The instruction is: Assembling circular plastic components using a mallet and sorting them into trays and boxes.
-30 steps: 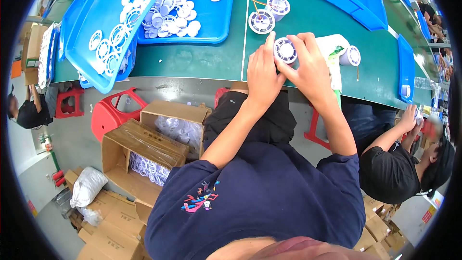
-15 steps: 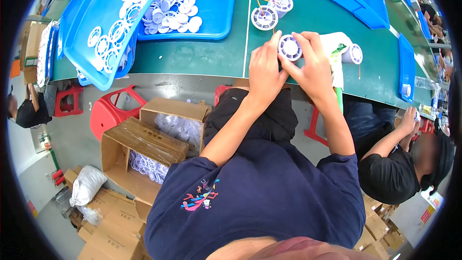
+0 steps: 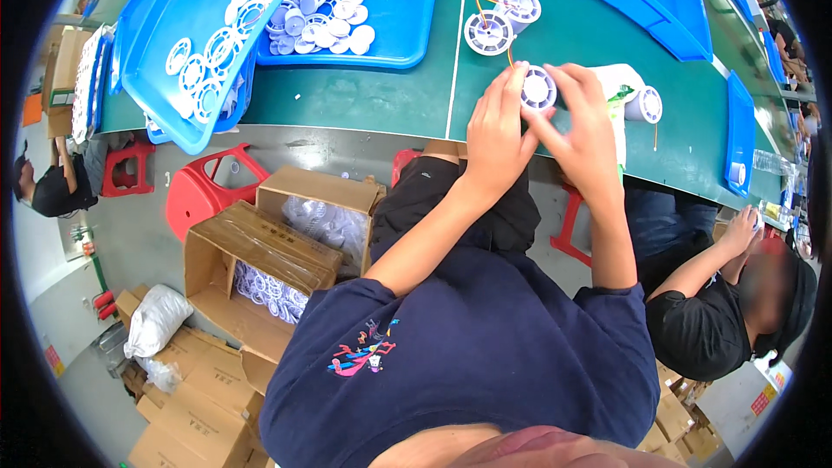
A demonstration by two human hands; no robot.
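My left hand (image 3: 497, 134) is closed on a white plastic cylinder (image 3: 538, 88) with a slotted round end, which faces up at the table's near edge. A thin orange wire shows by my left fingertips. My right hand (image 3: 586, 126) curves round the other side, its thumb at the cylinder's lower rim and its index finger slightly apart from it. Just beyond stand two similar cylinders (image 3: 488, 33) with orange wires. Another such cylinder (image 3: 649, 105) lies on its side to the right, next to a white and green plastic package (image 3: 617, 85), partly hidden by my right hand.
Blue trays with white discs and slotted rings (image 3: 192, 74) are on the left of the green table (image 3: 373, 100). A blue bin (image 3: 637, 2) is at the far right. Cardboard boxes (image 3: 264, 238) and a red stool (image 3: 198, 199) stand below. A co-worker (image 3: 706, 321) sits at right.
My right index finger has come away from the slotted cylinder's rim, while my left hand keeps hold of it. The whole view has shifted slightly, with the table things appearing farther right.
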